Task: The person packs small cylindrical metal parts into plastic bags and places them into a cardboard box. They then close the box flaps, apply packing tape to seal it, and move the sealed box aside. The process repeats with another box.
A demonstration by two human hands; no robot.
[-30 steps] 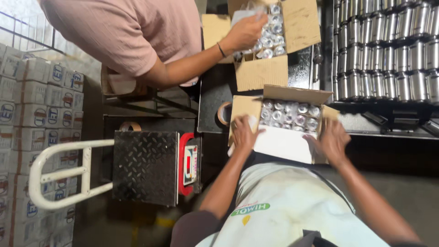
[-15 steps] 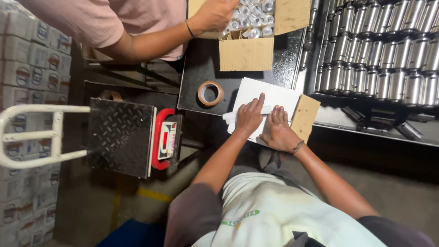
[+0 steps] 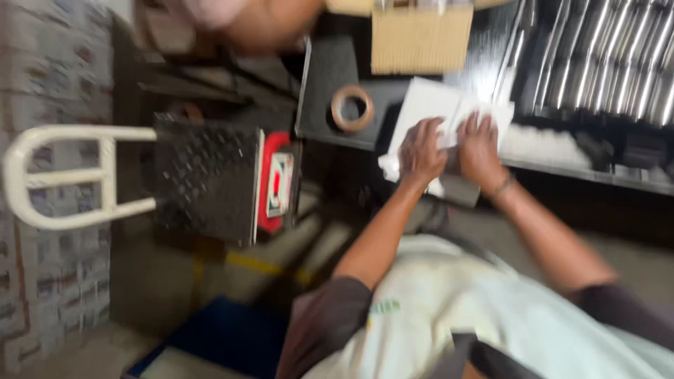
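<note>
Change since half a second ago: the view has swung and blurred; both hands stay on the white box, now side by side near its upper end, and the brown flap that stuck out to the right of the box no longer shows.
Left hand [image 3: 421,151]: lies palm down on the white box [image 3: 428,112], fingers spread flat; its grip is apart, clamped on nothing.
Right hand [image 3: 479,144]: palm down just beside the left hand, fingers pointing up the box toward its far edge; the blur hides whether the fingertips curl over an edge, so I cannot tell its grip for sure, though it looks flat and apart.
White box: on the dark bench [image 3: 326,77], under both palms, its near corner hanging over the bench's front edge.
Tape roll [image 3: 352,108]: brown, flat on the bench, just left of the box, not touching it.
Open carton [image 3: 420,38]: brown, beyond the box at the top edge of the view.
Metal cans [image 3: 604,63]: shiny rows to the right of the box.
Platform scale [image 3: 210,179]: dark treaded plate with a red end, on the floor left of the bench, beside a white tubular handle [image 3: 63,175].
Another person's arm [image 3: 246,21]: blurred, at the top, well apart from the box.
</note>
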